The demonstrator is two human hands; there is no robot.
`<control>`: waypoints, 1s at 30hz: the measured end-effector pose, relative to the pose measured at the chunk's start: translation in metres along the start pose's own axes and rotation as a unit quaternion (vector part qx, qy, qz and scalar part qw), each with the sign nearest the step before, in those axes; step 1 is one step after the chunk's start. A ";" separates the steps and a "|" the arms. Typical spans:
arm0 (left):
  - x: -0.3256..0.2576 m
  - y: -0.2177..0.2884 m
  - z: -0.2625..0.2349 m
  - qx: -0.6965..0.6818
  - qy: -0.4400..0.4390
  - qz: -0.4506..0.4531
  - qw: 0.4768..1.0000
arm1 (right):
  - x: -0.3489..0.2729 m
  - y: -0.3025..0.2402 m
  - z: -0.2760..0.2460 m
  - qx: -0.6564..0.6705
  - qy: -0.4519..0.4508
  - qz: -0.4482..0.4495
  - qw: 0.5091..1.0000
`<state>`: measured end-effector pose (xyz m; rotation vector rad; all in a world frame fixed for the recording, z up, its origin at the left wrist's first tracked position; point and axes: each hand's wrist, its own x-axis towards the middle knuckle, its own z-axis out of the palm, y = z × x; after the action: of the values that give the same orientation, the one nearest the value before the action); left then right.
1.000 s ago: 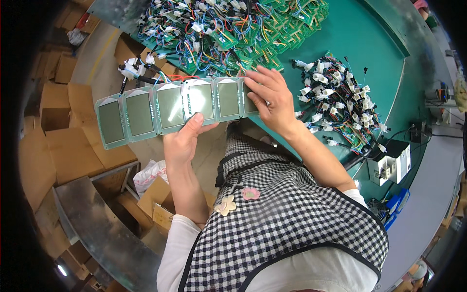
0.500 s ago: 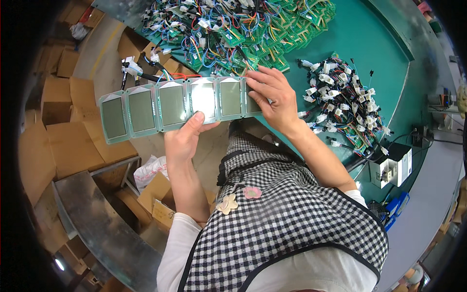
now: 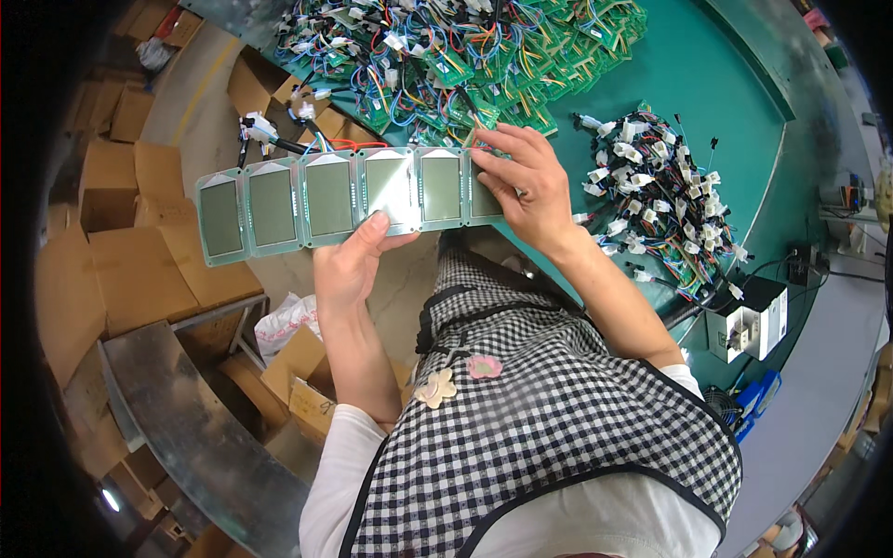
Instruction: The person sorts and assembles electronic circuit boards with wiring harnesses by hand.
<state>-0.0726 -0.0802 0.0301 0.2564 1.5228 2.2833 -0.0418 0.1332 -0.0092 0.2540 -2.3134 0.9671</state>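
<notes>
A long strip of joined LCD circuit boards (image 3: 330,197), with several grey screens in a row, is held up in front of me. My left hand (image 3: 353,260) grips its lower edge near the middle, thumb on the front and fingers hidden behind. At the strip's right end, my right hand (image 3: 526,181) closes on the last board, fingers at the top edge and partly over the screen. Bright glare falls on one screen near the middle. Wires with white connectors (image 3: 260,127) stick out behind the strip's upper left.
A big heap of green circuit boards with wires (image 3: 484,65) covers the far part of the green table (image 3: 716,56). Right of my right hand lies a pile of wired white connectors (image 3: 651,186). A white-and-black box (image 3: 747,318) stands nearer. Cardboard boxes (image 3: 139,279) fill the left floor.
The left end of the strip has tipped slightly upward, and the glare on the middle screen has shifted. Both hands keep their hold in nearly the same place.
</notes>
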 end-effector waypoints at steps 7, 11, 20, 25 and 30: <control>0.003 -0.002 -0.004 -0.037 0.005 -0.013 0.999 | -0.004 0.000 -0.002 0.052 -0.005 0.047 0.998; 0.001 0.002 -0.005 -0.030 -0.007 -0.013 0.999 | 0.000 -0.010 -0.004 0.059 0.050 0.082 0.994; 0.000 0.001 0.001 -0.018 -0.018 -0.015 1.000 | -0.002 -0.001 0.000 0.043 0.056 0.002 0.998; 0.001 -0.001 0.002 -0.020 -0.017 -0.015 1.000 | -0.003 0.000 -0.002 0.052 0.051 0.026 0.997; -0.002 0.002 0.002 -0.026 -0.015 -0.007 1.000 | 0.004 -0.015 -0.005 0.022 0.073 0.078 0.994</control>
<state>-0.0701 -0.0796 0.0328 0.2630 1.4449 2.2935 -0.0372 0.1261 0.0049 0.0197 -2.2045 1.0762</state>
